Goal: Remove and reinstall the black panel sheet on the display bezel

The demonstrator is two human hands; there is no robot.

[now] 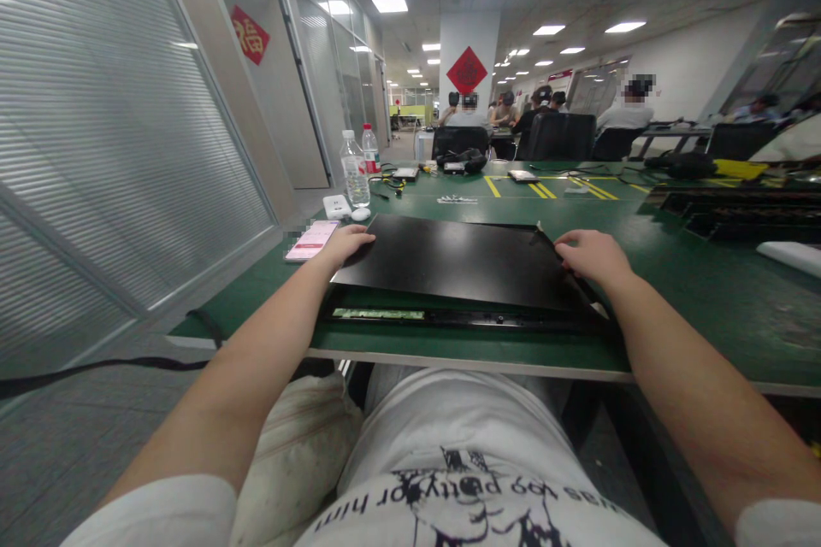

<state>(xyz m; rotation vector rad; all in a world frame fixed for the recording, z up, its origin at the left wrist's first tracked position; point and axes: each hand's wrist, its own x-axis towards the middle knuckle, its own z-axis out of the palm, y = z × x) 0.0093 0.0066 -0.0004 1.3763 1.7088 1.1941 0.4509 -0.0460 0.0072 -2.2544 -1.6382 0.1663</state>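
A flat black panel (455, 261) lies on the green table (705, 291), raised a little at its near edge over a black frame with a green circuit strip (378, 314) underneath. My left hand (345, 244) rests on the panel's left edge, fingers curled over it. My right hand (593, 256) grips the panel's right edge, fingers closed on it.
A phone with a pink screen (312, 239) lies left of the panel. Behind it are a white charger (337, 206), two water bottles (355, 168), cables and small devices. Black trays (737, 209) sit at the right. Several people sit at far desks. A glass wall runs along the left.
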